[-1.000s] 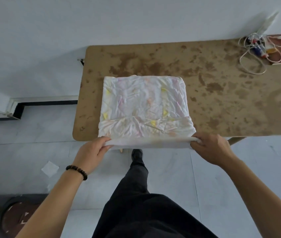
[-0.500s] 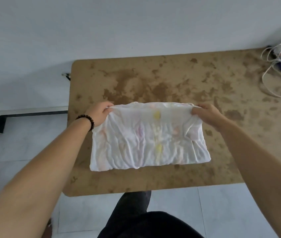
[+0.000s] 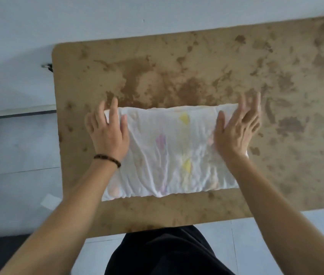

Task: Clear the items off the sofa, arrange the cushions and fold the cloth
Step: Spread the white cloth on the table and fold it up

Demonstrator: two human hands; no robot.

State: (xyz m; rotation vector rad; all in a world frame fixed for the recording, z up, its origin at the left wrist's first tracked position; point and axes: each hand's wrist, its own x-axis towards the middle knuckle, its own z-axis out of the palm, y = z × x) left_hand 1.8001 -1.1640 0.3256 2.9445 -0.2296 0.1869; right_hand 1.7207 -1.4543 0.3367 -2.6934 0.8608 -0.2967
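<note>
Single head-worn view, close above the stained table [image 3: 177, 66], facing steeply down and forward.

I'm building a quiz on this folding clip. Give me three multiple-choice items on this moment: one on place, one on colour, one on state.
1. Where does the folded white cloth with pastel patches lie?
A. on the stained brown wooden table
B. on the floor
C. on a sofa

2. What colour is the beaded bracelet on the left wrist?
A. red
B. white
C. dark brown

3. How are the left hand and right hand?
A. pinching corners in the air
B. open, flat on the cloth
C. off the cloth

Key: 1 A, table shows all round the cloth; 2 C, dark beads; 3 B, fingers spread on its ends.
</note>
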